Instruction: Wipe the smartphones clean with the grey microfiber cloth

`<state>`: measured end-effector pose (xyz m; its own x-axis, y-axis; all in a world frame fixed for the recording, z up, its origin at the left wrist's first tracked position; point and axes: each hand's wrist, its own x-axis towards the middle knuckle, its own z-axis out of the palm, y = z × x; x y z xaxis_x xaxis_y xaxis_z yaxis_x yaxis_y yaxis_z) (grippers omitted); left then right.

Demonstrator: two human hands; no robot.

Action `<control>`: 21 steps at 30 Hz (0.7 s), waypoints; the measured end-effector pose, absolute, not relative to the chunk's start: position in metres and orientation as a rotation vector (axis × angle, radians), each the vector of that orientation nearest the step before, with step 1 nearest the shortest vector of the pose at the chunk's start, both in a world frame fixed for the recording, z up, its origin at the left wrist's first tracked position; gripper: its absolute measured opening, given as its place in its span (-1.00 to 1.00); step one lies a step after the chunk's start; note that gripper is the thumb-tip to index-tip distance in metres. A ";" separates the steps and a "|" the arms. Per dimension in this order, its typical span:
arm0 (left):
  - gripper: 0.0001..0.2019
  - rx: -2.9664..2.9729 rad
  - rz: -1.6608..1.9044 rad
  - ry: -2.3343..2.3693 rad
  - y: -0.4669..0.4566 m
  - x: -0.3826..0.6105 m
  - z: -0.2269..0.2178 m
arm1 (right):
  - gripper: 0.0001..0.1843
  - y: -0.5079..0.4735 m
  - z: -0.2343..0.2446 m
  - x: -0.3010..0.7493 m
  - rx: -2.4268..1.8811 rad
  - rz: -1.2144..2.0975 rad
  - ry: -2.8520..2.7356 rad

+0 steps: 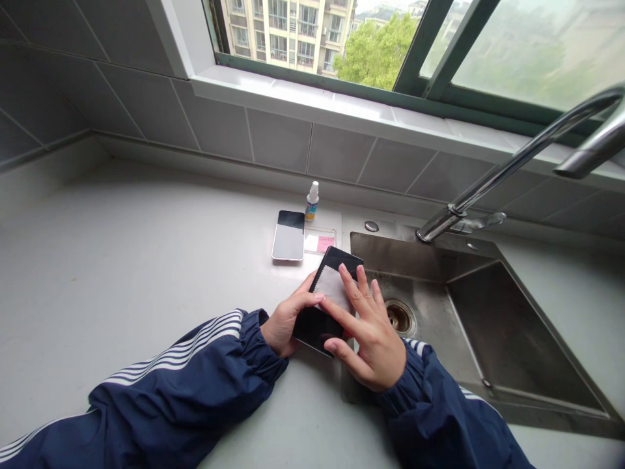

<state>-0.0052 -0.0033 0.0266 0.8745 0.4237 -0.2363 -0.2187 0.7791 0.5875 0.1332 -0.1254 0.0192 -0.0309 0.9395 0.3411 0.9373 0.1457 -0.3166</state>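
Observation:
A black phone (pixel 312 326) is held just above the counter at the sink's left edge, screen up. My left hand (pixel 288 320) grips its left side, thumb on top. A small white cloth (pixel 333 286) lies on the screen. My right hand (pixel 368 329) presses on that cloth with its fingers stretched flat. A second phone (pixel 289 236) lies flat on the counter farther back. Beside it stands a small white spray bottle (pixel 311 200), and a clear packet with a pink and white slip (pixel 319 243) lies next to it.
A steel sink (pixel 488 326) with a drain (pixel 399 316) takes up the right side. Its long tap (pixel 527 153) arches overhead from behind. Grey wall tiles and a window sill (pixel 312 98) close off the back. The light grey counter (pixel 122 260) stretches to the left.

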 end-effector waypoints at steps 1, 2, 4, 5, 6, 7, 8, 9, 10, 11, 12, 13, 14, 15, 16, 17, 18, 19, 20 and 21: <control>-0.32 0.604 0.346 0.374 -0.003 -0.006 0.026 | -0.40 -0.125 0.019 0.133 -1.789 0.007 -1.960; -0.31 0.624 0.340 0.377 -0.003 -0.006 0.026 | -0.40 -0.126 0.019 0.133 -1.787 0.003 -1.952; -0.32 0.641 0.331 0.386 -0.003 -0.006 0.026 | -0.40 -0.126 0.020 0.132 -1.759 -0.015 -1.929; -0.32 0.644 0.336 0.394 -0.003 -0.006 0.025 | -0.40 -0.126 0.020 0.132 -1.730 -0.031 -1.917; -0.33 0.646 0.345 0.405 -0.003 -0.006 0.025 | -0.39 -0.126 0.021 0.132 -1.697 -0.051 -1.904; -0.33 0.646 0.354 0.416 -0.002 -0.005 0.025 | -0.38 -0.126 0.022 0.132 -1.665 -0.071 -1.893; -0.33 0.647 0.364 0.427 -0.002 -0.005 0.024 | -0.37 -0.127 0.023 0.132 -1.636 -0.092 -1.885; -0.34 0.650 0.376 0.439 -0.002 -0.005 0.024 | -0.36 -0.126 0.023 0.132 -1.613 -0.109 -1.881; -0.35 0.657 0.388 0.448 -0.002 -0.004 0.023 | -0.36 -0.126 0.024 0.132 -1.591 -0.118 -1.890; -0.36 0.665 0.393 0.453 -0.002 -0.004 0.023 | -0.35 -0.126 0.024 0.132 -1.569 -0.117 -1.912; -0.38 0.672 0.394 0.452 -0.002 -0.004 0.023 | -0.36 -0.126 0.024 0.133 -1.546 -0.106 -1.944; -0.39 0.673 0.393 0.442 -0.003 -0.004 0.023 | -0.37 -0.125 0.024 0.134 -1.527 -0.093 -1.981; -0.41 0.666 0.393 0.425 -0.003 -0.004 0.023 | -0.38 -0.125 0.024 0.134 -1.515 -0.082 -2.018; -0.43 0.649 0.392 0.406 -0.004 -0.004 0.023 | -0.38 -0.125 0.023 0.135 -1.517 -0.076 -2.053; -0.46 0.625 0.394 0.387 -0.004 -0.005 0.023 | -0.38 -0.124 0.023 0.136 -1.534 -0.078 -2.080; -0.49 0.600 0.397 0.363 -0.004 -0.005 0.023 | -0.38 -0.124 0.022 0.138 -1.566 -0.085 -2.098; -0.51 0.579 0.399 0.338 -0.004 -0.005 0.023 | -0.37 -0.124 0.021 0.139 -1.607 -0.095 -2.106; -0.52 0.566 0.398 0.320 -0.004 -0.006 0.022 | -0.36 -0.123 0.021 0.140 -1.649 -0.104 -2.107; -0.51 0.560 0.389 0.303 -0.003 -0.006 0.021 | -0.35 -0.123 0.020 0.142 -1.687 -0.114 -2.097; -0.49 0.560 0.366 0.286 -0.002 -0.007 0.021 | -0.35 -0.123 0.019 0.143 -1.719 -0.122 -2.081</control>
<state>-0.0071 -0.0023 0.0205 0.8970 0.4109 -0.1631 -0.2579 0.7860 0.5618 0.1431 -0.1228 0.0194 -0.1337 0.9142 0.3826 0.9526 0.2250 -0.2048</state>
